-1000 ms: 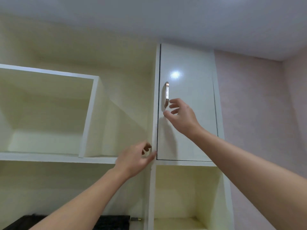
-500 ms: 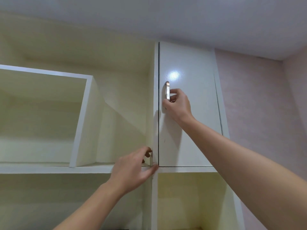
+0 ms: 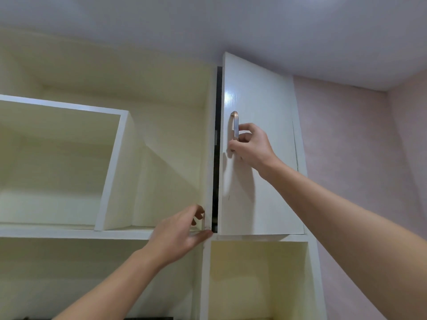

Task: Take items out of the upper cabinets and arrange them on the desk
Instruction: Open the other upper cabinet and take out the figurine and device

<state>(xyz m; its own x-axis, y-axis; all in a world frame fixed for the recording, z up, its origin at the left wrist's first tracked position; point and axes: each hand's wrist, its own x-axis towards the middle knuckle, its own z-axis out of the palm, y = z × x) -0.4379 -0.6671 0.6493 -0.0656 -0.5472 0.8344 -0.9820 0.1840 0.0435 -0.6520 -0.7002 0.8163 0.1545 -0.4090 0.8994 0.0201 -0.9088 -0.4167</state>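
Your right hand (image 3: 253, 147) has its fingers curled round the metal handle (image 3: 235, 123) of the slightly ajar cabinet door (image 3: 261, 192) at centre frame, while your left hand (image 3: 182, 232) pinches the divider panel (image 3: 208, 158) lower down.

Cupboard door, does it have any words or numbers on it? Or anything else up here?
There is no text to read anywhere.
The cupboard door is plain white; its metal handle, held by the right hand, bears no brand.
The side panel that the left hand grips, the shelves and the pink wall are blank too.
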